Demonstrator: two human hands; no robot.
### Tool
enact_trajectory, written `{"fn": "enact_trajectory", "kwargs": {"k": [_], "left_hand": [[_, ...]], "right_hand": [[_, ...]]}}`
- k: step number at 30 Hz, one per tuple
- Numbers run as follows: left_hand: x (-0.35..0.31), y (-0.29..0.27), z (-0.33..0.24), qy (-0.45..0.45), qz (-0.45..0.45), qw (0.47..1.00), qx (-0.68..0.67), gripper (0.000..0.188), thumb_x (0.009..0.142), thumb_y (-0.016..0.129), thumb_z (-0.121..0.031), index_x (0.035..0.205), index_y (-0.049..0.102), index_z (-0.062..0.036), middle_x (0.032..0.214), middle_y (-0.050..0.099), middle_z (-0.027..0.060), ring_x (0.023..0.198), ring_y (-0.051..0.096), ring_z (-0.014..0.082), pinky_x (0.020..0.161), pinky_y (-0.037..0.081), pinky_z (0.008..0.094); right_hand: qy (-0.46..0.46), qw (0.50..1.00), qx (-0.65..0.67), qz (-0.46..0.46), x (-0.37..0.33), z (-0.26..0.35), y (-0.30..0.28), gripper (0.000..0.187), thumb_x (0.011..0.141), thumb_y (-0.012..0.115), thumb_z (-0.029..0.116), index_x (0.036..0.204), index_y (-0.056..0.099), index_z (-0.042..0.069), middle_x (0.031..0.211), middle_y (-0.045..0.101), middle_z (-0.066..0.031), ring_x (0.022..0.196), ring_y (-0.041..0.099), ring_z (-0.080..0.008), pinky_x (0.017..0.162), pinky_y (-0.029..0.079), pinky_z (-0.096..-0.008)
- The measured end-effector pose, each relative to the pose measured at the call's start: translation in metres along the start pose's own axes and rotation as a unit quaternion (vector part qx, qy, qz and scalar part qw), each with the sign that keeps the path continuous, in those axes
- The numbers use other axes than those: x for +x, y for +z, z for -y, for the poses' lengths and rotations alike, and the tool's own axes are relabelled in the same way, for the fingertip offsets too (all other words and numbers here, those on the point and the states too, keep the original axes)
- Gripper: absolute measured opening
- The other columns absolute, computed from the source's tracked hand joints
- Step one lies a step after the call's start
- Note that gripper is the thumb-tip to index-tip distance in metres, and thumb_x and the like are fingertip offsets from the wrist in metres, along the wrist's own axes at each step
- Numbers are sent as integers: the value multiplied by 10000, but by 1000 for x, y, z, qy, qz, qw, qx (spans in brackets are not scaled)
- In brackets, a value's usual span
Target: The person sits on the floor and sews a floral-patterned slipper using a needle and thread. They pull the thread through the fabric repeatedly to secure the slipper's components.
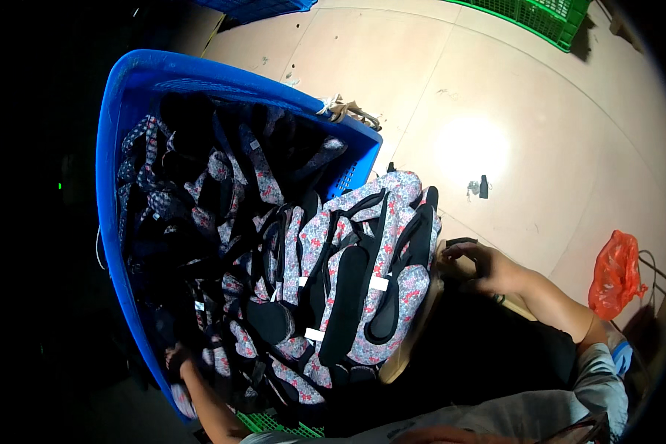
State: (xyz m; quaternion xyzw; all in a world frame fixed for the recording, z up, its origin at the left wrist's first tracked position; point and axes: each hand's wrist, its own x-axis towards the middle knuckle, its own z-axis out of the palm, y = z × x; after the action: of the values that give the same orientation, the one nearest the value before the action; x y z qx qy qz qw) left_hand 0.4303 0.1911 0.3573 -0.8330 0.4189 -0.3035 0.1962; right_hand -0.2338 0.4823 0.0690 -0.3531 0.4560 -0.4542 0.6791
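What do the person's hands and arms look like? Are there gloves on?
No gloves that I can see! The left grip and right grip are bare hands. The left forearm and right forearm are bare too. The right sleeve is grey and short, ending near the elbow.

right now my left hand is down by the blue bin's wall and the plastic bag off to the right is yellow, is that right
Not quite: the bag's colour is wrong. The head view shows the plastic bag off to the right is red, not yellow. Your left hand is down by the wall of the blue bin, as you say.
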Motion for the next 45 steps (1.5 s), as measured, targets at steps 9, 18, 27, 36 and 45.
{"fn": "enact_trajectory", "kwargs": {"k": [9,18,27,36,45], "left_hand": [[-41,64,48,-24,39,994,-103,554,902,557,-432,1187,640,37,1168,681,202,1094,645,362,980,479,430],[-50,80,50,-15,70,990,-118,525,901,553,-385,1181,639,50,1149,686,207,1075,650,365,970,484,427],[-73,102,46,-13,88,989,-122,496,900,549,-338,1176,638,64,1131,691,212,1057,655,367,961,488,424],[-67,103,73,-31,101,988,-109,468,900,545,-291,1171,637,78,1113,696,217,1038,659,370,952,493,421],[-208,-81,-11,287,-346,809,-378,314,837,546,-34,1139,606,27,1195,584,206,1164,532,378,1000,423,484]], "right_hand": [[68,994,-84,14,7,30,7,722,741,781,81,1399,487,31,1367,549,-116,1295,494,-218,1080,393,-340],[77,995,-61,-12,3,29,14,711,726,800,109,1372,513,36,1306,573,-96,1247,516,-203,1060,394,-329],[45,996,-70,-17,4,27,15,716,725,808,115,1368,509,22,1313,571,-100,1249,510,-187,1059,389,-317],[63,996,-64,-8,4,26,14,717,727,803,100,1377,506,44,1334,565,-105,1267,505,-199,1062,388,-324],[61,998,-32,5,4,28,10,715,719,792,69,1377,516,36,1381,538,-134,1319,477,-242,1143,339,-369]]}}
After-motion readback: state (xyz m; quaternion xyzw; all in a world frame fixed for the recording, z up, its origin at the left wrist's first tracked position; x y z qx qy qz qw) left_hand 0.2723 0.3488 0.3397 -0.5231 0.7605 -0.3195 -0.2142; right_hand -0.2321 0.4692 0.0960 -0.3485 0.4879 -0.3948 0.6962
